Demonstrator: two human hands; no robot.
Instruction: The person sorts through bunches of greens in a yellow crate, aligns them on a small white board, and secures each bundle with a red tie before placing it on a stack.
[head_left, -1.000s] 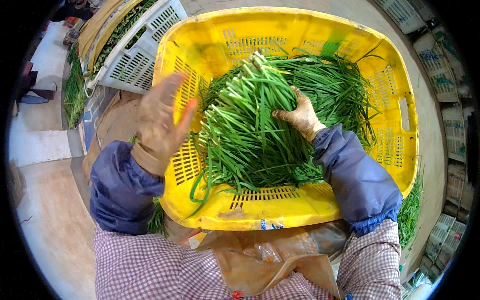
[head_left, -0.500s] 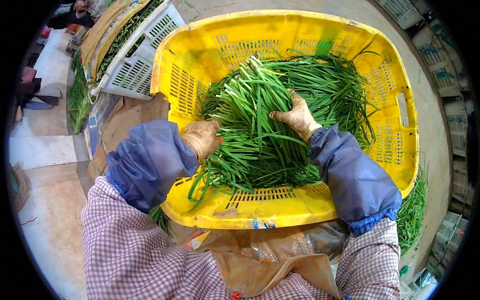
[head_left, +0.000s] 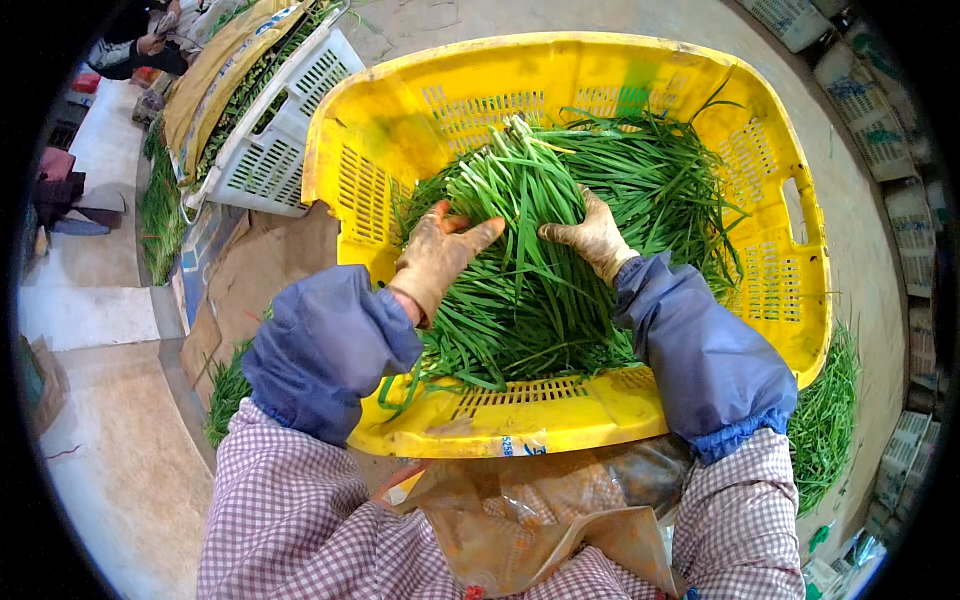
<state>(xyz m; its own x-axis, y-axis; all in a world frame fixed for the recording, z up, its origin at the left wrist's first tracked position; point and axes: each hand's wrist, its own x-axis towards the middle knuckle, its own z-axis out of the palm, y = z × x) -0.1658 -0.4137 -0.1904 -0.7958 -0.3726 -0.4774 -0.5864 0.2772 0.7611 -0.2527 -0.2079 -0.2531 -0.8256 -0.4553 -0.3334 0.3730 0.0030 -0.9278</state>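
Observation:
A big yellow slotted plastic basket (head_left: 770, 290) holds a thick pile of long green chive-like leaves (head_left: 540, 290). Both my hands wear dirty tan gloves and blue sleeve covers. My left hand (head_left: 435, 258) presses against the left side of one bundle of leaves, fingers spread. My right hand (head_left: 592, 235) cups the same bundle from the right. The bundle sits between both hands, inside the basket, its pale cut ends pointing away from me.
A white slotted crate (head_left: 270, 150) with more greens and a yellow sack stands at the upper left. Loose greens lie on the ground left (head_left: 160, 210) and right (head_left: 825, 420) of the basket. Another person (head_left: 140, 40) crouches at the far upper left. Stacked crates line the right edge.
My left hand has come down from the basket's left rim into the leaves and now presses the bundle's left side. The right hand has stayed on the bundle.

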